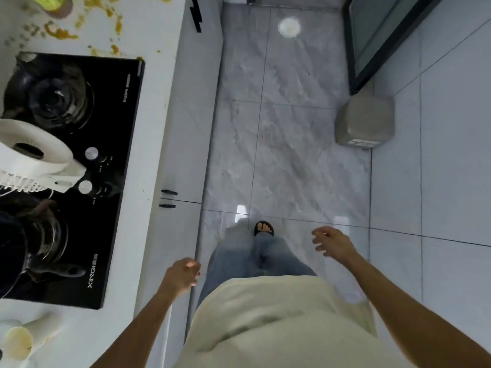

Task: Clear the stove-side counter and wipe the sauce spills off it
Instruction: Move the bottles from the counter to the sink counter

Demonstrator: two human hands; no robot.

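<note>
A white counter point(156, 134) runs along the left, with a black glass gas stove point(87, 181) set into it. Yellow-brown sauce spills point(63, 33) smear the counter beyond the stove. A green object on a brown base point(53, 4) stands among the spills at the top edge. My left hand point(182, 274) hangs beside the counter's front edge, fingers loosely curled, holding nothing. Over the floor, my right hand point(332, 241) is empty with its fingers spread. A cream cup-like object point(18, 341) stands on the near counter at the lower left.
A white paper roll on a holder point(34, 155) juts over the stove from the left. Grey tiled floor point(279, 155) stretches ahead, with a round drain point(289, 27). A grey box-shaped bin point(364, 123) sits against a dark-framed door point(377, 41) on the right. Cabinet handles point(168, 199) line the counter front.
</note>
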